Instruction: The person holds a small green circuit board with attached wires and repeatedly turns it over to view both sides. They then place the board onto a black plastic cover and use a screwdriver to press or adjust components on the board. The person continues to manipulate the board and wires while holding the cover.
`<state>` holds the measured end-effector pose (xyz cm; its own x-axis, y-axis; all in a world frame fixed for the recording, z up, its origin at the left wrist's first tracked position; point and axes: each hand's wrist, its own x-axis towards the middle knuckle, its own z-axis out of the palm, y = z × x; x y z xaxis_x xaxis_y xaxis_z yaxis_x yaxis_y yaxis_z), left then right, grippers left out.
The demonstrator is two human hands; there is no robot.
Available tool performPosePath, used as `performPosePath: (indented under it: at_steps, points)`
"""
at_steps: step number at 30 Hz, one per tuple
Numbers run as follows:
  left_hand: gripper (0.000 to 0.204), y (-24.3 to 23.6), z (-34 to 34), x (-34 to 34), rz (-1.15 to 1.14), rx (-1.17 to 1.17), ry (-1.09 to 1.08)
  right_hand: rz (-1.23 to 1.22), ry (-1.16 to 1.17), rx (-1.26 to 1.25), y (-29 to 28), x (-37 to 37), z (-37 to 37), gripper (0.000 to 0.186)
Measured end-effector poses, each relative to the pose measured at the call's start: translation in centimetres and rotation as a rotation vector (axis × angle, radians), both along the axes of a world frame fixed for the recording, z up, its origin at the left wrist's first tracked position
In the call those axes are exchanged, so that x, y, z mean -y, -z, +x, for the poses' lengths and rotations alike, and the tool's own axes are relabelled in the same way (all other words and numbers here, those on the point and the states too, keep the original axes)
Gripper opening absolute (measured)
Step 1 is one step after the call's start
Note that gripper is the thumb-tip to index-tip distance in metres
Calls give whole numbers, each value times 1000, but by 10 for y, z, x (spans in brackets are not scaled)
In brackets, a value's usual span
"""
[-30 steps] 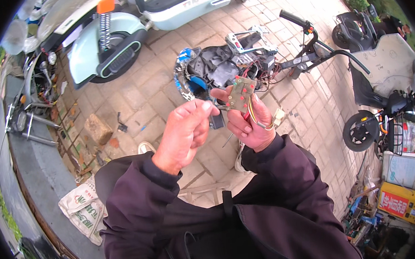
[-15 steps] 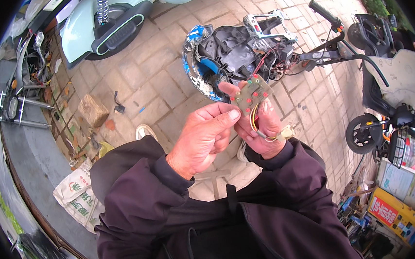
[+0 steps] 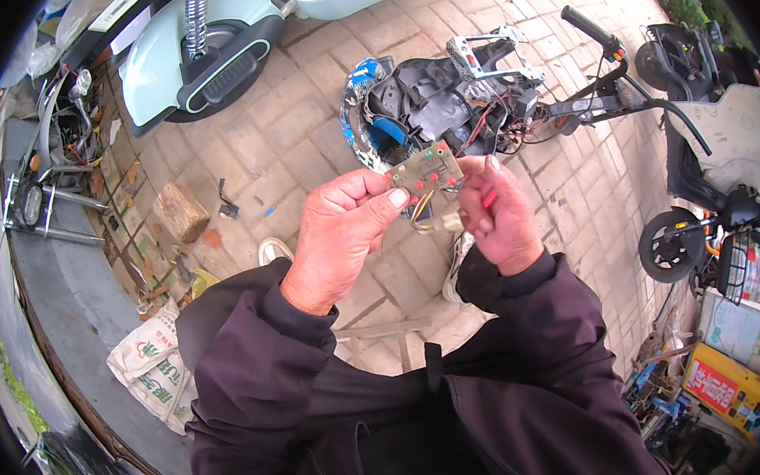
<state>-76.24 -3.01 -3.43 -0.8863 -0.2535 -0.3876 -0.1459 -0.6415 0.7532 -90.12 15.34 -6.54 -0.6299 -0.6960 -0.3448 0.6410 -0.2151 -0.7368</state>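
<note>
A: Where do you have the circuit board (image 3: 428,169) relative to your fingers?

B: Your left hand (image 3: 340,236) has it. Your thumb and forefinger are pinched on its lower left corner, the thumb on the face toward you, so most of the board stands out to the right of your fingertips, red and green parts showing.

A: And your right hand (image 3: 503,219)?

B: It sits just right of the board. Your thumb and forefinger reach up near the board's right edge; I cannot tell whether either touches it. Your other fingers are curled in, closed on a small red thing (image 3: 489,198), which your hand partly hides.

A: What hangs below?

B: Yellow and dark wires (image 3: 418,210) loop down to a pale plug (image 3: 452,223) between your hands, just beside your right fingers.

A: And farther out?

B: On the paving (image 3: 301,136) beyond your board lies a dark plastic body (image 3: 427,100) with loose wiring. A wooden block (image 3: 180,213) lies to your left, well apart from both hands.
</note>
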Motion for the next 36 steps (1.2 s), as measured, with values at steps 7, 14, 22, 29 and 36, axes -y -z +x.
performPosePath:
  at_steps: [7,14,22,29,36]
  points:
    - [13,4,-1,0,-148,-29,41,187,-20,-342,-23,0,1,16]
    - [15,14,-5,3,-250,12,108,247,-43,-316,-25,2,5,9]
    - [12,5,-6,4,-234,57,128,317,-28,-283,-20,3,7,10]
    - [16,-2,-6,7,-235,96,149,294,-7,-142,-16,5,10,10]
    - [6,1,-5,11,-220,104,161,282,-31,-119,-15,5,10,11]
